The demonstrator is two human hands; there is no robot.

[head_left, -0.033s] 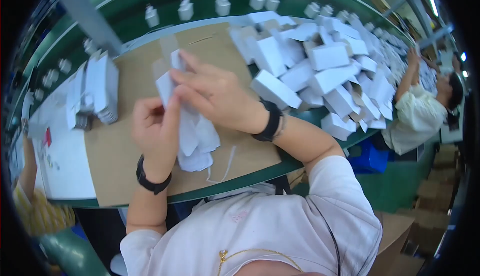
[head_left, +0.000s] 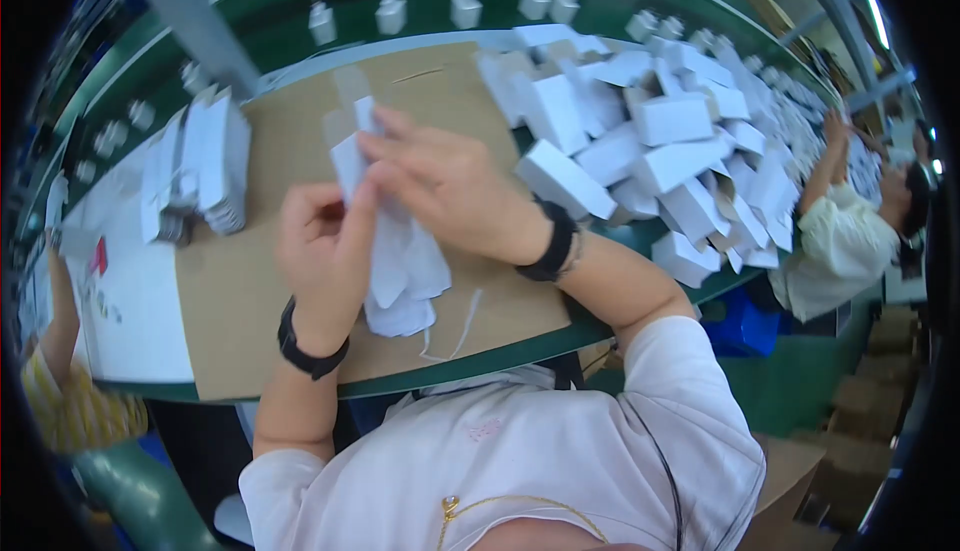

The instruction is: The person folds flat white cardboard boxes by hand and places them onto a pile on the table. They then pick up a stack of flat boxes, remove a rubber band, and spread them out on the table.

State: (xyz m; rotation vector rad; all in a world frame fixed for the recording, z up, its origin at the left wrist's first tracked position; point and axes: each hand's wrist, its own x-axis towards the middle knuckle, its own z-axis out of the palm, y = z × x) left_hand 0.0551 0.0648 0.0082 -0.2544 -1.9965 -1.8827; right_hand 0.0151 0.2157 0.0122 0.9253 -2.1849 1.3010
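Observation:
Between the fingers of both my hands is a small white carton (head_left: pixel 348 163) with raised flaps at its far end. My left hand (head_left: pixel 322 251) pinches its near side, thumb up against it. From the right, my right hand (head_left: pixel 455 191) grips the upper part, its fingertips close to the left thumb. Much of the carton is hidden behind the fingers. Beneath my hands, several flat white pieces (head_left: pixel 405 286) lie overlapped on a brown cardboard sheet (head_left: pixel 490 301). A thin white strip (head_left: pixel 468 321) rests beside them.
At the right is a heap of folded white boxes (head_left: pixel 670 119). Stacked flat white cartons (head_left: pixel 222 156) stand at the left. White plug-like blocks (head_left: pixel 392 13) line the green surface beyond. Co-workers sit on both sides: a pale shirt (head_left: pixel 830 251) right, a yellow striped sleeve (head_left: pixel 80 406) left.
The whole scene sits slightly farther right in the picture. Both hands keep the same grip on the carton.

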